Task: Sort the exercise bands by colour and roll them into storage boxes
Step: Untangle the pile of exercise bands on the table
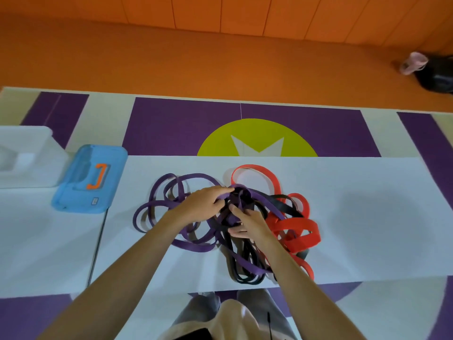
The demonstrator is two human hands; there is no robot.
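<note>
We have the bands [245, 200] in one tangled heap at the middle of the table [367, 192], nearer its front edge than its far edge. The purple bands [196, 247] sprawl in loose loops on the left side of the heap. The red bands [301, 231] loop on the right side, with one big red loop reaching toward the far edge. The black bands [247, 280] run through the middle and trail down to the front edge, crossing under and over purple strands.

Our left hand [203, 204] reaches in from the left and pinches a purple strand at the top of the knot, fingers on it and thumb beneath. Our right hand [250, 224] is just beside it, in the middle of the heap, its fingers curled round strands where purple and black cross; we cannot tell which colour it holds.

A blue box [88, 179] with an orange handle lies at the far edge, well left of the heap. A white box [24, 155] stands just beyond it at the left edge.
</note>
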